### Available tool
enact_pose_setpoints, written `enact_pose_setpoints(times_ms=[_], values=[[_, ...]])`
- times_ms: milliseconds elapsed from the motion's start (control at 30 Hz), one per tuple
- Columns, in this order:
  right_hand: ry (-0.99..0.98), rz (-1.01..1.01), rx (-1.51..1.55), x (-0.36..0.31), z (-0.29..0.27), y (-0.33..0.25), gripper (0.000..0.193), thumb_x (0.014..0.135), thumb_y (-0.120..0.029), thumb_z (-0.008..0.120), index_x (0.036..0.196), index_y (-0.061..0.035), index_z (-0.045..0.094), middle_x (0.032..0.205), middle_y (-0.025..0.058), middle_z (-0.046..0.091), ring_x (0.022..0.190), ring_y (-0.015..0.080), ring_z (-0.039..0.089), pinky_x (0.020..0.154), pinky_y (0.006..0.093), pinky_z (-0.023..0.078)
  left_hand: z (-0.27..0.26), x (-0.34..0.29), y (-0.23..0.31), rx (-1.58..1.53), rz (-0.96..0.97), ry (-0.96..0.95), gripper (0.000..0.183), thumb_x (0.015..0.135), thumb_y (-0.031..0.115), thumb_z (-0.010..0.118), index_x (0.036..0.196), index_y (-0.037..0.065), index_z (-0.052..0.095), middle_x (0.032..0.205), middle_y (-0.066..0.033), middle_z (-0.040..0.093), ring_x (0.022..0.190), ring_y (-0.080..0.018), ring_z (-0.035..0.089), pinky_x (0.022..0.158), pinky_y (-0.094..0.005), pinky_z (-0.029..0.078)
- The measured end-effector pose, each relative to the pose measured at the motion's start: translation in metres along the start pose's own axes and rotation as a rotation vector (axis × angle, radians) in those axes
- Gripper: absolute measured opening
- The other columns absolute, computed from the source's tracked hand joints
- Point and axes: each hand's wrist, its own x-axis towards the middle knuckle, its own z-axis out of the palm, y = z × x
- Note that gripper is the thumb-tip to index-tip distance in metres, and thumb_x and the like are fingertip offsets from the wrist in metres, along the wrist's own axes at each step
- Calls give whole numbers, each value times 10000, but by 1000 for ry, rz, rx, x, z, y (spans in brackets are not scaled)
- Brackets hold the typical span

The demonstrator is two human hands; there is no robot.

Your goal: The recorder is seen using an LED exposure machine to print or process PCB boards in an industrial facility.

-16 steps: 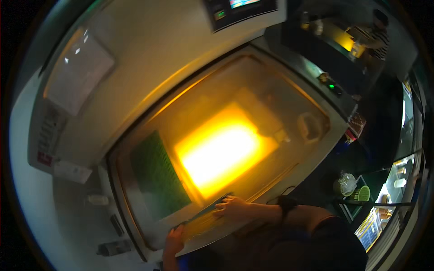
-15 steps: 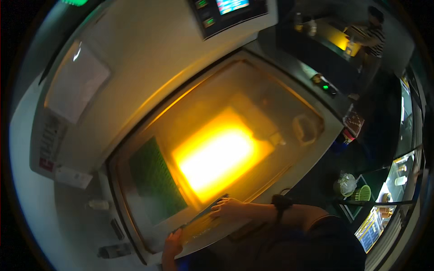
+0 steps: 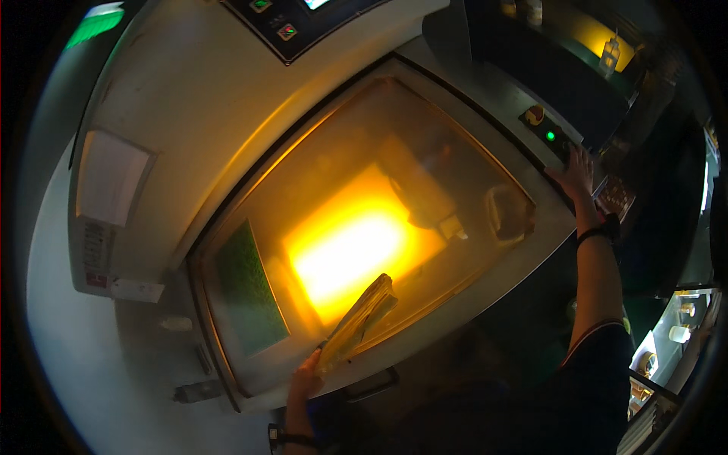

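Note:
My left hand [image 3: 306, 377] is closed round the near end of a long, flat, glossy yellowish piece [image 3: 360, 322], which looks like a folded sheet of film. Its far end slants up over the front of a framed, see-through panel [image 3: 455, 174] on the machine, just short of a bright yellow glowing rectangle [image 3: 349, 243]. At the machine's right edge, my right hand [image 3: 578, 174] is open with its fingers spread. Its fingertips are at a small control strip [image 3: 557, 138] with a lit green button [image 3: 550, 136]; whether they touch a control I cannot tell.
A green sheet [image 3: 252, 292] lies at the panel's left. The machine's pale upper housing [image 3: 250, 114] rises behind, with a dark button panel [image 3: 284, 19]. A handle [image 3: 371, 385] is at the front. Lit shelves [image 3: 660, 349] stand at the lower right.
My right hand has left the yellowish piece and moved right and away to the control strip. My left hand has kept hold, and the piece now slants up over the panel. The view has shifted.

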Motion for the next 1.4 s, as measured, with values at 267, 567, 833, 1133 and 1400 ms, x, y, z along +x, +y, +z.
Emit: enact_pose_setpoints(times_ms=[267, 567, 833, 1133, 1400], values=[[120, -58, -46, 7, 8, 7, 964, 738, -633, 725, 1462, -138, 325, 1474, 201, 408, 1419, 384, 312, 1148, 617, 202, 11, 1, 4, -19, 8, 18, 845, 657, 10, 707, 1448, 121, 432, 1391, -174, 532, 1243, -355, 544, 1036, -419, 455], [-266, 52, -336, 6, -17, -59, 841, 790, -566, 688, 1442, -111, 412, 1473, 183, 424, 1391, 369, 351, 1107, 565, 287, 40, -11, -23, 20, 52, 171, 810, 731, 44, 650, 1484, 154, 373, 1482, -115, 458, 1278, -478, 475, 1050, -548, 406], [6, -557, -156, -269, 30, -58, 581, 1005, -304, 448, 1534, -129, 280, 1597, 153, 232, 1477, 357, 198, 1171, 591, 136, 26, -61, -114, 209, -40, 64, 738, 831, 66, 560, 1509, 263, 346, 1551, 12, 382, 1385, -427, 377, 1066, -554, 395], [-814, 641, -24, -677, 72, -25, 834, 918, -418, 577, 1572, -178, 118, 1632, 140, 105, 1493, 378, 115, 1156, 622, 156, -82, 111, -360, 147, 17, 247, 739, 783, -40, 554, 1466, 207, 416, 1409, -130, 518, 1258, -374, 513, 1024, -461, 459], [-491, 525, 360, -729, 44, -136, 829, 865, -289, 688, 1535, -104, 237, 1594, 225, 172, 1459, 415, 208, 1160, 474, 285, -191, 337, -334, 69, -297, 405, 605, 807, -2, 590, 1391, 75, 455, 1305, -202, 582, 1196, -378, 570, 962, -489, 493]])
